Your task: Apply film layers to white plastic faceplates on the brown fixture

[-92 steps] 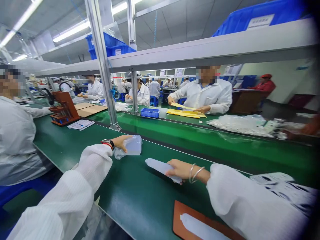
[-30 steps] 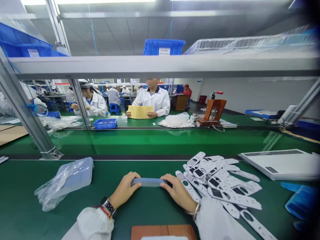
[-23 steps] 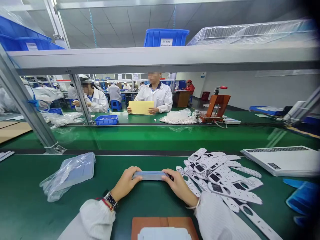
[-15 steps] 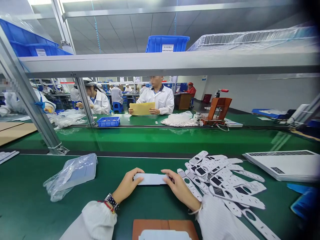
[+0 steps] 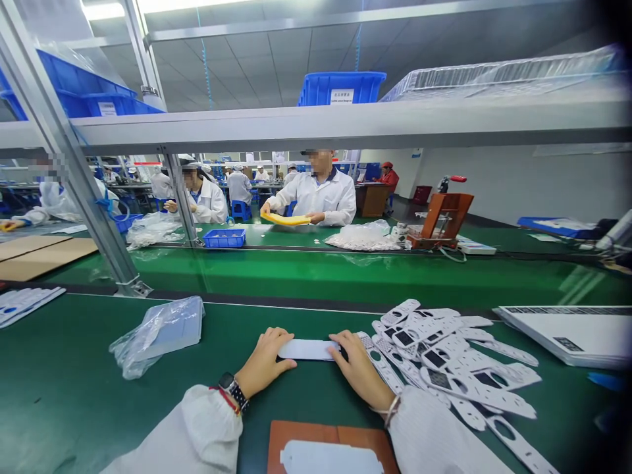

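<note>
So, right up close, a brown board [image 5: 303, 431] is being used as a rest for a pale cut-out sheet [image 5: 330, 457], which is being touched by neither hand and is being cut off by the bottom of the view. Just beyond the brown board, a pale strip [image 5: 309, 349] is being handled (single piece or a whole stack, hard to say from this angle). Its left end is being clasped between thumb and fingers of the left hand [image 5: 264, 364], and its right end is being pinched the same way by the right hand [image 5: 359, 368]. Whether it's being held clear of the green tabletop [image 5: 296, 395] can't be told.

Best guess: the strip is being steadied or evened up by its ends. An even squeeze is probably being called for by the next move, with neither end being tipped and no printed pieces [image 5: 464, 362] being knocked; those are being heaped beyond the brown board, to its right. Beyond it to the left, some table space is being taken up by a plastic-wrapped stack [image 5: 172, 329].

Way further past the board, across the green belt [image 5: 276, 270], a yellow sheet [image 5: 289, 220] is being handled by a co-worker [image 5: 330, 197].
</note>
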Motion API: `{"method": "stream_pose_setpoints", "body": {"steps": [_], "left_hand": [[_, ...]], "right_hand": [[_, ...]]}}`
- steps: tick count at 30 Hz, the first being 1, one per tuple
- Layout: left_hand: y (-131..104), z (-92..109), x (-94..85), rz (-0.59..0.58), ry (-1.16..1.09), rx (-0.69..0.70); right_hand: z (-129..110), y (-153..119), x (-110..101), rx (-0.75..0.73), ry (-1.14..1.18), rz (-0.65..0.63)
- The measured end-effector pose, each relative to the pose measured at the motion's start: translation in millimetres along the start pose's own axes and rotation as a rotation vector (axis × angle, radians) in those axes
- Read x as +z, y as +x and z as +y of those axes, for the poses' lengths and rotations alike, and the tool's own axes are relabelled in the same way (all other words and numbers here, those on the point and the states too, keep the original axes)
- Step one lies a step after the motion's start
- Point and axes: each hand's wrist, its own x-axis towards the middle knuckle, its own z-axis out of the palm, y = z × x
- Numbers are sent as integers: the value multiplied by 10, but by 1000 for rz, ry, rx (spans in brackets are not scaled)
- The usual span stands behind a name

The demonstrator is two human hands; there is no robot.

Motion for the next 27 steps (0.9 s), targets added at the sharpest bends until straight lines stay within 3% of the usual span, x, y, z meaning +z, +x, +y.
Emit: {"method": "stream_pose_setpoints", "body": {"steps": [7, 14, 27], "left_hand": [[20, -21, 36, 14, -17, 43], [2, 16, 37, 41, -40, 48], [60, -5, -25, 62, -87, -34]], "right_hand": [[-87, -10, -64, -15, -27, -60], [-17, 11, -69, 0, -3, -97], [-3, 24, -118, -45, 108, -87]]}}
